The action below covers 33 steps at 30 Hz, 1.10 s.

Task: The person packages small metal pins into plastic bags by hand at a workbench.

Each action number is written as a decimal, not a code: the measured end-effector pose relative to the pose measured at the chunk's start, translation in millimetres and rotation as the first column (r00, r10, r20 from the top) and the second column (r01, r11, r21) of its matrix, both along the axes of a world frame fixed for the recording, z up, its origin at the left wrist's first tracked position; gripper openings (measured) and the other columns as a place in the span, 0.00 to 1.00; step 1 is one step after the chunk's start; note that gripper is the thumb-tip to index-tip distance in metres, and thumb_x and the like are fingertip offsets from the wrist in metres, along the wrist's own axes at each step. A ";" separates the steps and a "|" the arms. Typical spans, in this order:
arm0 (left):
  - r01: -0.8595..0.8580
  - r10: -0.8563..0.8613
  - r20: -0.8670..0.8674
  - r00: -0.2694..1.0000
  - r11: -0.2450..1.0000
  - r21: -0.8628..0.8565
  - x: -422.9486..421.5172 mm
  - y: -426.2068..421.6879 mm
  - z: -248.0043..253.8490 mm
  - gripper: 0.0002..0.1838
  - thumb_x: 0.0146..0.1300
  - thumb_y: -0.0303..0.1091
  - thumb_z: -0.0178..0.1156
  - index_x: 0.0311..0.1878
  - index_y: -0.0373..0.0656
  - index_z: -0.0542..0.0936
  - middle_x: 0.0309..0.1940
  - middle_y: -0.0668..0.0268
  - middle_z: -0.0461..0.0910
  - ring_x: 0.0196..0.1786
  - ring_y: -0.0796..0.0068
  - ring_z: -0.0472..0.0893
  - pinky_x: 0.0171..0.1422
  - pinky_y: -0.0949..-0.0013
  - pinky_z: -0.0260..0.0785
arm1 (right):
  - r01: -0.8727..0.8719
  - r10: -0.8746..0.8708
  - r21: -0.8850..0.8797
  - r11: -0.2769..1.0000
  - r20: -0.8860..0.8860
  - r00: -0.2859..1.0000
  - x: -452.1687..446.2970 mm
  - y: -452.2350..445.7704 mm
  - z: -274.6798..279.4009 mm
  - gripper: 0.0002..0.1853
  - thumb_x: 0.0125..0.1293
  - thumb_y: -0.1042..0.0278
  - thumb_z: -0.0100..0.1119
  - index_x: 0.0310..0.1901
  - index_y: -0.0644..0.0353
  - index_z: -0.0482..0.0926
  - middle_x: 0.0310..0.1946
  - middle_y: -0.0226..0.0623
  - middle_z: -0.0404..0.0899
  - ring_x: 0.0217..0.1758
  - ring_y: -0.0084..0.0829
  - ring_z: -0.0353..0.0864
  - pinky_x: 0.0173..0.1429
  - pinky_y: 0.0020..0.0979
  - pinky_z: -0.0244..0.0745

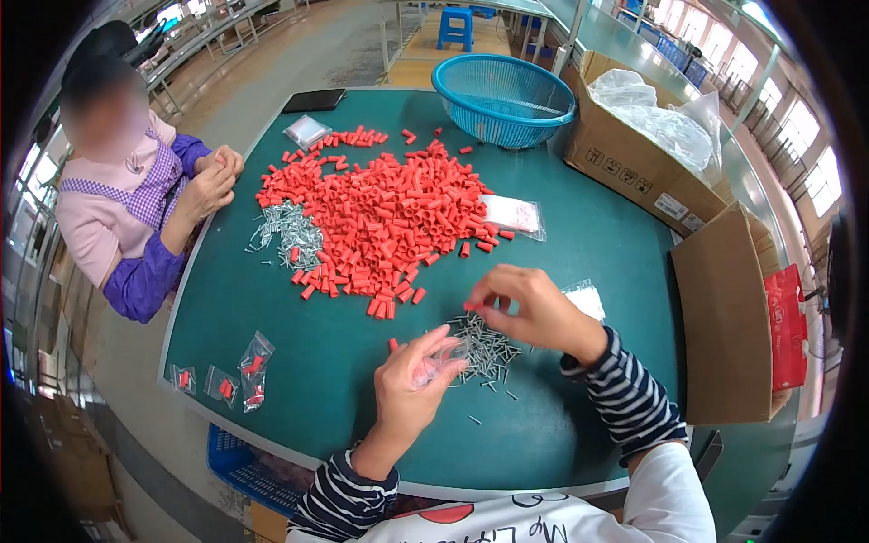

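My left hand [407, 385] is closed around a small clear plastic bag [441, 360]. Just above and to its right, my right hand [540, 312] pinches a small red plastic tube [472, 307] between thumb and fingertips. Beneath and between both hands lies a loose pile of grey screws [489, 351]. One more red tube [393, 345] rests close by my left hand. Farther forward spreads a large heap of red tubes [389, 213], bordered on its left by a second pile of screws [294, 235].
Filled little bags [225, 385] lie at the table's [579, 443] left front. A packet of clear bags [513, 215] sits right of the heap. A blue basket [503, 122] and cardboard boxes [724, 317] line the far and right sides. A co-worker [127, 199] is at the left edge.
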<state>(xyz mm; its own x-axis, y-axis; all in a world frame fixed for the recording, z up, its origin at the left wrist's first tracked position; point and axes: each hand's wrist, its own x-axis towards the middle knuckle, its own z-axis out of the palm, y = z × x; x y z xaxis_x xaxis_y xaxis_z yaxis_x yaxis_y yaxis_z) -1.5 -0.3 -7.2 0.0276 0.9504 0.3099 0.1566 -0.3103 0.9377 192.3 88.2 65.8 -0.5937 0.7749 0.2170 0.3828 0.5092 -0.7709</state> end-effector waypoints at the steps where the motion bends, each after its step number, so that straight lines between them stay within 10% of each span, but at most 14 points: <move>1: -0.005 0.005 -0.013 1.000 1.000 0.005 0.0 0.7 -0.1 0.27 0.53 0.15 0.68 0.58 0.32 0.74 0.46 0.51 0.82 0.44 0.74 0.82 0.48 0.72 0.77 | -0.079 0.080 0.042 0.996 -0.019 0.997 1.8 -7.5 8.5 0.06 0.55 0.80 0.62 0.36 0.64 0.80 0.36 0.42 0.80 0.36 0.42 0.81 0.40 0.34 0.78; 22: -0.003 0.044 -0.228 0.973 0.984 0.177 2.2 -2.0 14.8 0.23 0.52 0.18 0.68 0.54 0.37 0.79 0.40 0.57 0.84 0.42 0.70 0.85 0.45 0.70 0.78 | -0.162 0.107 0.298 0.941 0.193 0.975 -12.0 -52.1 15.0 0.13 0.53 0.65 0.70 0.38 0.62 0.82 0.42 0.42 0.78 0.44 0.42 0.77 0.48 0.40 0.73; 33: 0.076 -0.068 0.161 0.985 0.996 -0.044 -1.4 -1.0 12.8 0.11 0.58 0.20 0.66 0.45 0.34 0.80 0.43 0.59 0.83 0.42 0.77 0.82 0.47 0.75 0.76 | -0.020 0.029 0.173 0.985 -0.050 0.998 2.6 -51.7 8.6 0.09 0.56 0.74 0.68 0.36 0.64 0.79 0.33 0.40 0.80 0.36 0.38 0.81 0.39 0.32 0.76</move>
<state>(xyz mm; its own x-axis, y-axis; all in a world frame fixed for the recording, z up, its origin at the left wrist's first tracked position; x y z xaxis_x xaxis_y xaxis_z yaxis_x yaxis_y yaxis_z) -2.9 -1.3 5.6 0.0509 0.9622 0.2677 -0.0171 -0.2672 0.9635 194.9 36.5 74.3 -0.5961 0.7088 0.3772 0.3300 0.6446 -0.6897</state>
